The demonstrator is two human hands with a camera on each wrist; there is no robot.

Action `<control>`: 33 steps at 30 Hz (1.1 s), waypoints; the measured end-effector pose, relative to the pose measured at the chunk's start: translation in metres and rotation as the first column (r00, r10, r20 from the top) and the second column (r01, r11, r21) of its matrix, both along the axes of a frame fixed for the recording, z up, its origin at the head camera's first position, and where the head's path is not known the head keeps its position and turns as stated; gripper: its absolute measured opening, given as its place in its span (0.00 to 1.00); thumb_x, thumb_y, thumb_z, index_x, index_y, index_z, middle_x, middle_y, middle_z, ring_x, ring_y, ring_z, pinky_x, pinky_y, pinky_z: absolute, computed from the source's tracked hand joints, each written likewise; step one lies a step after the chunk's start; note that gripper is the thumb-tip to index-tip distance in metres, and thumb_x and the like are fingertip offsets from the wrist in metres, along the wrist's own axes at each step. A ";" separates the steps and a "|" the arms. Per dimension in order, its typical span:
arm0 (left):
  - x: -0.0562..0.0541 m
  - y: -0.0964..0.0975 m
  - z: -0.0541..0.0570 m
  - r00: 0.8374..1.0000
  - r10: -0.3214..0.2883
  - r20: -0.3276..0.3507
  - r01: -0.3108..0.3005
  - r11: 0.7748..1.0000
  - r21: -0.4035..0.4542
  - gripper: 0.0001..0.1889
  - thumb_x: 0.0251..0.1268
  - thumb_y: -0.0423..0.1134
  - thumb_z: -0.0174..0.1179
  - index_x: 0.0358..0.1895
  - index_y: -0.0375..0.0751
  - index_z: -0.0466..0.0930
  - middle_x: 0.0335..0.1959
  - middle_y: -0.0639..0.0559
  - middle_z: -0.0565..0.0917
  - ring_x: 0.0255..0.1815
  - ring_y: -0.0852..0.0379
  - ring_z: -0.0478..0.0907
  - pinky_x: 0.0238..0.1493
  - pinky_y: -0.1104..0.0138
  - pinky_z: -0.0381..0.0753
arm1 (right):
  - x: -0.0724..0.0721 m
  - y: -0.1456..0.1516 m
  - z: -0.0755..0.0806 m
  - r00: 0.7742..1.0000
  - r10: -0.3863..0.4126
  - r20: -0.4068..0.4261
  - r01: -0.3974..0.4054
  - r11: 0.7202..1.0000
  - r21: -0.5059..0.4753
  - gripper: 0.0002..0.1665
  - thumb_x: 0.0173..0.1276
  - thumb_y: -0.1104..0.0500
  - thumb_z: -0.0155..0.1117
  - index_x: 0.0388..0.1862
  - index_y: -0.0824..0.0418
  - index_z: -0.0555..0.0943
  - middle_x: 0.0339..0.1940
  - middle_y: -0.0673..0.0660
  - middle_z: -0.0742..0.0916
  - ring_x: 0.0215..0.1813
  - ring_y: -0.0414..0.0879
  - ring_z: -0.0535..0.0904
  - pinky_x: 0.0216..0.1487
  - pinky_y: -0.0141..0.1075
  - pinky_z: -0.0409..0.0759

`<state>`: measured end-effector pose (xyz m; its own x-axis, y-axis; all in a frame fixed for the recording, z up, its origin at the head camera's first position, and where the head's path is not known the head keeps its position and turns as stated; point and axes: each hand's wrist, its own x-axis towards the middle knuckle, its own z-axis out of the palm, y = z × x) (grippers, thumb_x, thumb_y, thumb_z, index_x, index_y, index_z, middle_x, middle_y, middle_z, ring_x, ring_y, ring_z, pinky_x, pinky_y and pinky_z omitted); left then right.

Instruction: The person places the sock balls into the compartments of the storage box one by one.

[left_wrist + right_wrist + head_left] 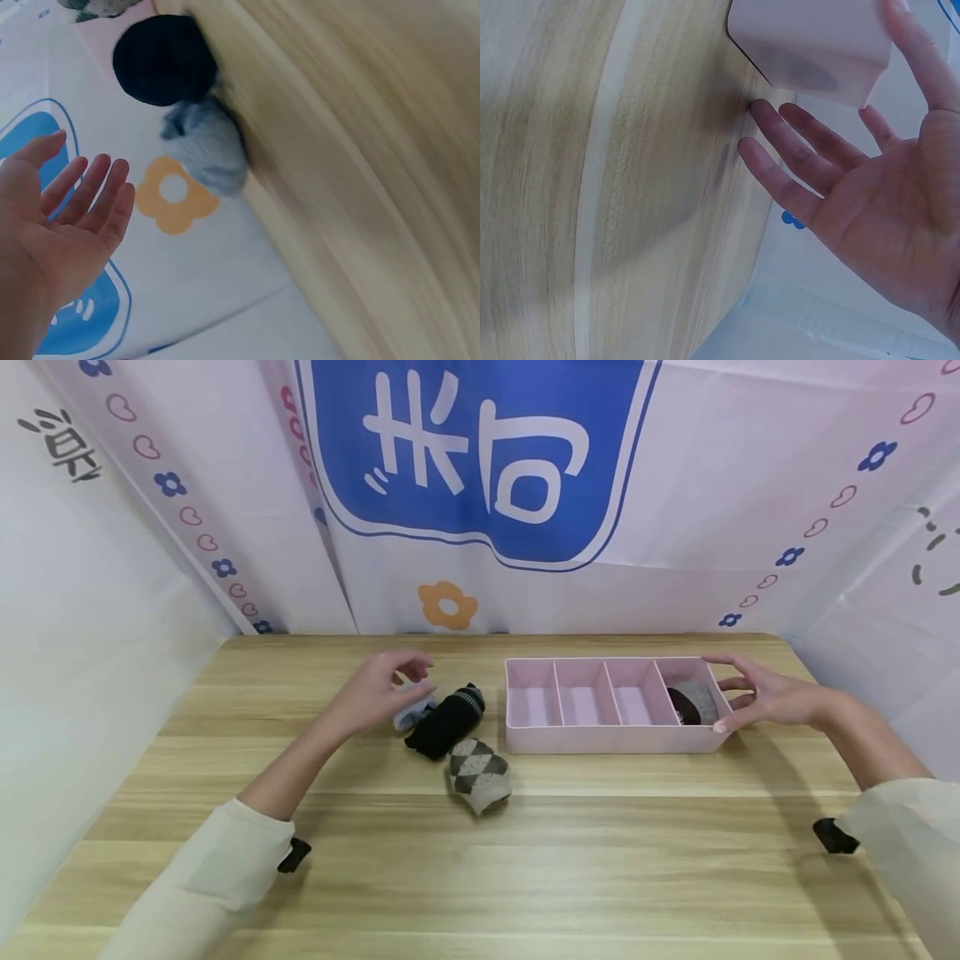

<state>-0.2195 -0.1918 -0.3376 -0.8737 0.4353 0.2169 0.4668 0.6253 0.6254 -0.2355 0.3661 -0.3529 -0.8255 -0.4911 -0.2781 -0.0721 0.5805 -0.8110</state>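
My left hand (384,692) hovers with relaxed, parted fingers by a light blue rolled sock (411,714). In the left wrist view its palm shows bare, and the blue sock (206,150) lies apart from the fingertips. Against that sock rests a black rolled sock (448,724) with a striped cuff; a beige and brown argyle sock (478,774) lies nearer me. At the right end of a pink box (600,741), my right hand (780,695) spreads its thumb and index finger to the two corners. A grey and dark brown sock (697,700) sits in the rightmost compartment.
Three dividers split the box into compartments in a row. The wooden table (585,852) ends at the back against a white printed cloth (697,502). Black straps (834,837) show below the sleeves at both wrists.
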 end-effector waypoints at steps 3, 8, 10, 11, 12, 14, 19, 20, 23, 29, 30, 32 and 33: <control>-0.002 -0.009 -0.004 1.000 0.009 0.013 -0.008 0.999 -0.049 0.18 0.72 0.34 0.65 0.59 0.26 0.80 0.51 0.32 0.85 0.52 0.39 0.82 0.54 0.46 0.82 | 0.000 0.000 0.000 1.000 0.003 -0.007 -0.003 1.000 0.007 0.60 0.63 0.66 0.74 0.81 0.57 0.44 0.75 0.83 0.59 0.68 0.81 0.68 0.52 0.37 0.81; -0.004 -0.021 -0.008 0.999 0.016 0.040 -0.011 0.994 -0.105 0.21 0.71 0.34 0.66 0.61 0.23 0.78 0.56 0.28 0.82 0.54 0.35 0.81 0.57 0.43 0.80 | 0.000 0.000 0.000 1.000 0.001 -0.011 -0.001 1.000 0.019 0.60 0.63 0.66 0.74 0.82 0.58 0.43 0.75 0.84 0.58 0.68 0.83 0.67 0.54 0.40 0.80; -0.005 -0.025 -0.010 0.998 0.016 0.062 -0.008 0.992 -0.128 0.23 0.71 0.35 0.66 0.62 0.22 0.76 0.58 0.27 0.81 0.55 0.33 0.80 0.59 0.42 0.79 | 0.001 0.000 0.000 1.000 -0.002 -0.008 0.002 1.000 0.021 0.61 0.63 0.66 0.74 0.82 0.58 0.43 0.75 0.84 0.59 0.69 0.83 0.67 0.54 0.39 0.80; -0.005 -0.026 -0.011 0.997 0.016 0.073 -0.006 0.990 -0.140 0.24 0.71 0.35 0.66 0.63 0.21 0.76 0.59 0.27 0.80 0.56 0.33 0.80 0.59 0.41 0.79 | 0.001 0.000 0.000 1.000 0.000 -0.009 0.000 1.000 0.019 0.61 0.63 0.66 0.74 0.82 0.58 0.42 0.75 0.84 0.58 0.69 0.83 0.66 0.54 0.39 0.80; -0.005 -0.028 -0.012 0.996 0.019 0.088 -0.006 0.988 -0.153 0.25 0.71 0.36 0.66 0.64 0.21 0.75 0.61 0.27 0.80 0.57 0.32 0.79 0.60 0.41 0.78 | 0.001 0.000 0.000 1.000 -0.003 -0.006 0.003 1.000 0.018 0.61 0.63 0.66 0.74 0.82 0.58 0.43 0.75 0.84 0.58 0.69 0.83 0.66 0.54 0.38 0.80; -0.006 -0.030 -0.015 0.993 0.032 0.114 -0.011 0.984 -0.177 0.28 0.71 0.38 0.66 0.65 0.21 0.73 0.62 0.26 0.78 0.59 0.32 0.78 0.61 0.41 0.78 | 0.001 -0.001 0.000 1.000 0.000 -0.005 0.000 1.000 0.012 0.60 0.64 0.66 0.74 0.82 0.56 0.43 0.74 0.85 0.59 0.68 0.84 0.66 0.53 0.38 0.80; -0.009 -0.035 -0.021 0.984 0.062 0.164 -0.029 0.979 -0.200 0.32 0.68 0.39 0.69 0.68 0.21 0.71 0.63 0.25 0.77 0.59 0.31 0.78 0.61 0.43 0.78 | 0.000 -0.001 -0.001 1.000 -0.003 -0.005 0.003 1.000 0.004 0.59 0.64 0.67 0.73 0.82 0.52 0.45 0.74 0.85 0.59 0.69 0.84 0.66 0.54 0.41 0.81; -0.010 -0.035 -0.023 0.983 0.065 0.173 -0.029 0.979 -0.203 0.33 0.68 0.40 0.70 0.68 0.21 0.71 0.64 0.25 0.77 0.59 0.32 0.78 0.60 0.43 0.79 | 0.000 -0.001 -0.001 1.000 -0.004 -0.007 0.004 1.000 0.005 0.60 0.64 0.67 0.73 0.83 0.52 0.45 0.74 0.85 0.59 0.69 0.84 0.65 0.55 0.42 0.81; -0.013 -0.035 -0.027 0.978 0.068 0.196 -0.025 0.977 -0.213 0.36 0.66 0.42 0.72 0.70 0.22 0.70 0.64 0.26 0.76 0.58 0.33 0.79 0.60 0.44 0.79 | 0.000 -0.001 -0.001 1.000 -0.005 -0.010 0.005 1.000 0.008 0.60 0.64 0.67 0.73 0.83 0.53 0.44 0.74 0.85 0.59 0.69 0.85 0.65 0.57 0.49 0.80; -0.016 -0.032 -0.030 0.981 0.070 0.181 -0.022 0.968 -0.250 0.35 0.63 0.42 0.73 0.67 0.23 0.72 0.57 0.28 0.81 0.54 0.36 0.81 0.58 0.45 0.80 | -0.001 0.000 -0.002 1.000 0.000 -0.007 0.000 1.000 0.012 0.60 0.64 0.66 0.74 0.83 0.55 0.43 0.75 0.85 0.58 0.69 0.85 0.64 0.59 0.53 0.79; -0.016 -0.032 -0.031 0.982 0.068 0.175 -0.022 0.967 -0.255 0.34 0.63 0.42 0.73 0.67 0.23 0.73 0.56 0.29 0.82 0.53 0.37 0.82 0.57 0.45 0.80 | -0.001 0.000 -0.002 1.000 -0.001 -0.008 0.001 1.000 0.014 0.60 0.64 0.66 0.74 0.83 0.55 0.43 0.75 0.84 0.58 0.69 0.85 0.64 0.59 0.52 0.79; -0.017 -0.032 -0.032 0.983 0.071 0.170 -0.024 0.965 -0.261 0.33 0.63 0.41 0.73 0.66 0.24 0.74 0.55 0.30 0.82 0.52 0.38 0.82 0.56 0.45 0.81 | 0.000 0.001 -0.001 1.000 0.000 -0.010 0.000 1.000 0.016 0.61 0.63 0.65 0.74 0.83 0.56 0.43 0.75 0.84 0.57 0.69 0.85 0.64 0.59 0.52 0.79; -0.017 -0.032 -0.032 0.983 0.071 0.170 -0.024 0.965 -0.262 0.33 0.63 0.40 0.73 0.66 0.24 0.74 0.54 0.30 0.83 0.52 0.38 0.82 0.55 0.45 0.81 | 0.000 0.001 -0.001 1.000 -0.001 -0.011 0.001 1.000 0.017 0.61 0.63 0.65 0.74 0.82 0.56 0.43 0.76 0.83 0.57 0.69 0.85 0.64 0.59 0.51 0.79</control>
<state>-0.2365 -0.2234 -0.3694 -0.9089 0.4133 -0.0565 0.3296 0.7946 0.5099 -0.2359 0.3668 -0.3542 -0.8291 -0.4856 -0.2773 -0.0803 0.5941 -0.8003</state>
